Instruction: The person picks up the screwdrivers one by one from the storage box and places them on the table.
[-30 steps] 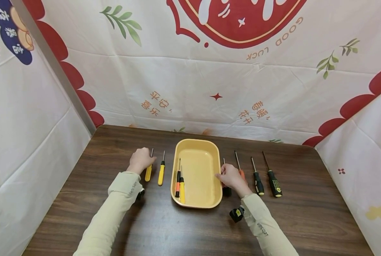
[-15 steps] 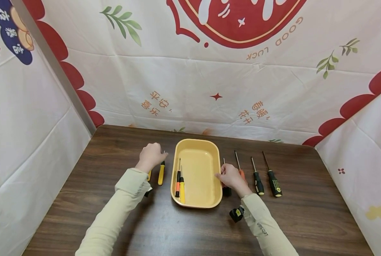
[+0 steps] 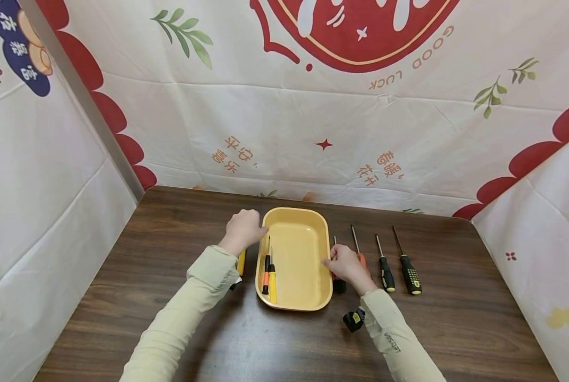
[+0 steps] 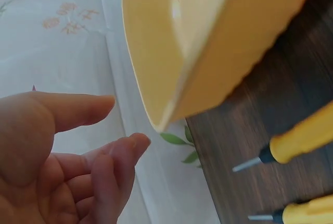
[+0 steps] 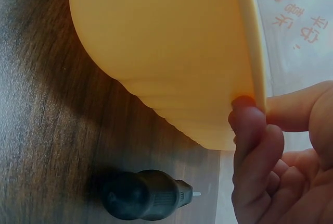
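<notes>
A yellow tray (image 3: pixel 300 265) stands mid-table, holding an orange-and-black screwdriver (image 3: pixel 266 276) and a yellow-and-black screwdriver (image 3: pixel 272 284) along its left side. My right hand (image 3: pixel 345 263) pinches the tray's right rim; in the right wrist view the thumb and fingers (image 5: pixel 250 125) clasp the rim from both sides. My left hand (image 3: pixel 243 229) hovers at the tray's far left rim with nothing in its grasp. The left wrist view shows its thumb and fingertips apart, just short of the tray corner (image 4: pixel 164 114). Two yellow-handled screwdrivers (image 4: pixel 304 135) lie beside the tray, mostly hidden by the left arm in the head view.
Right of the tray lie an orange-handled screwdriver (image 3: pixel 361 260), a black one (image 3: pixel 386 273) and a black-and-yellow one (image 3: pixel 411 276). A dark-handled screwdriver (image 5: pixel 148 195) rests partly under the right hand. A printed white cloth (image 3: pixel 246 116) hangs behind the wooden table (image 3: pixel 284 350).
My left hand has moved right, from over the leftmost yellow screwdriver, past the second, to the tray's left rim. The right hand stays at the right rim; the tray has not moved.
</notes>
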A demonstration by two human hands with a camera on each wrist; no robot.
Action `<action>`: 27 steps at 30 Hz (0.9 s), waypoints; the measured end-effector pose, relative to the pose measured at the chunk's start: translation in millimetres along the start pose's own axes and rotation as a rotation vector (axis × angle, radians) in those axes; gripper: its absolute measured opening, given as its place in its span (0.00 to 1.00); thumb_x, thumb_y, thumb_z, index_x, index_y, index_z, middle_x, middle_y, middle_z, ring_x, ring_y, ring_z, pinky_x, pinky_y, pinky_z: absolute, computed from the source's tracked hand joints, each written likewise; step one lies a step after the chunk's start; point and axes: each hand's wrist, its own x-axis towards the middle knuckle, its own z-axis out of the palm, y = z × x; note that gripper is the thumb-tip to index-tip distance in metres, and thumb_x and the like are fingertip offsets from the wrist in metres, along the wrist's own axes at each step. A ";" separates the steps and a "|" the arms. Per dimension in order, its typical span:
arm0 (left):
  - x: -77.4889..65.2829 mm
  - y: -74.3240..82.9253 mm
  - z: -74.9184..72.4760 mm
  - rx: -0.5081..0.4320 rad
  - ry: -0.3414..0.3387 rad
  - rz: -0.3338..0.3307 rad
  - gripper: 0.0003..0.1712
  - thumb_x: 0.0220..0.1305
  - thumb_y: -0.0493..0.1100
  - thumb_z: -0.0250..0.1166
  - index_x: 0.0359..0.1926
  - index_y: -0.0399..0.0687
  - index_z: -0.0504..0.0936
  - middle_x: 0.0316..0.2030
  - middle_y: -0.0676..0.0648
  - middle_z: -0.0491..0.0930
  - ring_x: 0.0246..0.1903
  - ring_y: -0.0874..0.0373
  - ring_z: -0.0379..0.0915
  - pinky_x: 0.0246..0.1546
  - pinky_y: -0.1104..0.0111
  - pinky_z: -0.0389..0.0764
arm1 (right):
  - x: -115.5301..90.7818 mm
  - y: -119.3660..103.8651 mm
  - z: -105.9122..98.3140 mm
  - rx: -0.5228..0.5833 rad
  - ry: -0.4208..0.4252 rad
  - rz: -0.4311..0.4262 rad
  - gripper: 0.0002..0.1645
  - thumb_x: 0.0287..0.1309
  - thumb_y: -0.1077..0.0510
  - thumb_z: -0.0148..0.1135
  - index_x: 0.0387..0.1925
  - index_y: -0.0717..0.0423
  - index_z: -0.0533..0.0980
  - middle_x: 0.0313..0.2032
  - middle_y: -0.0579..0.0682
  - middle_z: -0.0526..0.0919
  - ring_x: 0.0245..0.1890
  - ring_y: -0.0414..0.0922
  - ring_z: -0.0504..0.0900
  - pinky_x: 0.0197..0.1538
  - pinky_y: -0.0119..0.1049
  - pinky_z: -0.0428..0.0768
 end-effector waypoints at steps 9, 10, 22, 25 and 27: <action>2.5 25.7 7.5 0.026 -0.051 0.037 0.24 0.58 0.50 0.60 0.11 0.50 0.60 0.11 0.53 0.58 0.13 0.59 0.59 0.10 0.70 0.60 | -0.6 -0.5 0.5 0.011 0.016 -0.030 0.11 0.53 0.64 0.59 0.23 0.62 0.66 0.13 0.49 0.70 0.08 0.39 0.71 0.14 0.29 0.70; 2.8 27.9 8.8 0.027 -0.061 0.039 0.25 0.58 0.50 0.60 0.11 0.50 0.60 0.11 0.53 0.58 0.13 0.59 0.59 0.10 0.70 0.60 | -0.6 -0.4 0.7 0.010 0.017 -0.031 0.11 0.53 0.63 0.59 0.23 0.62 0.66 0.13 0.49 0.70 0.08 0.39 0.71 0.14 0.29 0.70; 4.8 44.1 27.6 0.106 -0.128 0.084 0.24 0.55 0.48 0.61 0.11 0.50 0.61 0.12 0.52 0.60 0.16 0.58 0.60 0.12 0.68 0.61 | 0.0 0.0 0.7 0.020 0.013 -0.015 0.10 0.53 0.64 0.59 0.24 0.62 0.66 0.15 0.50 0.69 0.10 0.39 0.73 0.15 0.31 0.72; 5.5 44.9 29.7 0.122 -0.152 0.083 0.22 0.54 0.47 0.61 0.11 0.49 0.62 0.13 0.51 0.62 0.17 0.58 0.61 0.13 0.68 0.64 | 0.0 0.1 0.8 0.021 0.014 -0.014 0.11 0.53 0.64 0.59 0.24 0.62 0.66 0.15 0.49 0.69 0.10 0.39 0.72 0.15 0.31 0.72; 6.2 45.2 31.0 0.129 -0.174 0.077 0.21 0.53 0.46 0.61 0.11 0.49 0.62 0.14 0.51 0.63 0.18 0.59 0.61 0.14 0.68 0.65 | 0.1 -0.1 1.0 0.020 0.016 -0.014 0.11 0.53 0.63 0.59 0.24 0.62 0.66 0.15 0.49 0.69 0.10 0.39 0.72 0.15 0.30 0.72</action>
